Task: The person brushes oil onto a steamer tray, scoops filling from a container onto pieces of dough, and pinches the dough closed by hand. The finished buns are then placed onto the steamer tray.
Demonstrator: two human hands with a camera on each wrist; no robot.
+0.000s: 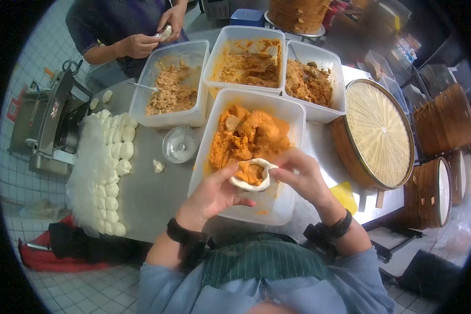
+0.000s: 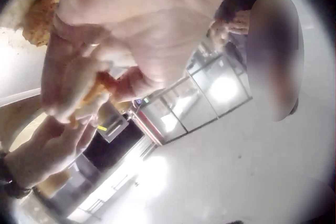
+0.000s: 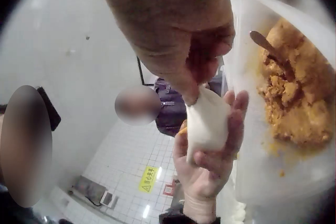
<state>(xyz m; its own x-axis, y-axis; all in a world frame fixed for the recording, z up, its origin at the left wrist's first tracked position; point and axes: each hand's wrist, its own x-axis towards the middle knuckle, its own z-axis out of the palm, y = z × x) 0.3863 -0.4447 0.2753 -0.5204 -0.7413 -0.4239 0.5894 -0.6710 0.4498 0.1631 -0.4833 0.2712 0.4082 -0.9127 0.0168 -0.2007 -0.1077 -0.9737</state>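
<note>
A round white dough wrapper [image 1: 252,175] filled with orange filling sits cupped in my left hand [image 1: 214,192], held over the near plastic tub of orange filling [image 1: 248,137]. My right hand [image 1: 298,175] pinches the wrapper's right edge with thumb and fingers. In the right wrist view the right hand's fingers [image 3: 202,71] nip the top of the white dough [image 3: 207,121], which rests on the left hand's palm [image 3: 210,166]. The left wrist view shows the left hand [image 2: 121,40] close up, with orange filling [image 2: 97,90] between the fingers.
Three more tubs of filling [image 1: 248,60] stand behind. Rows of white dough pieces [image 1: 115,172] lie at left by a small glass bowl [image 1: 179,145]. A bamboo steamer [image 1: 377,133] sits right, a yellow scraper [image 1: 344,194] near it. Another person [image 1: 141,36] works across the table.
</note>
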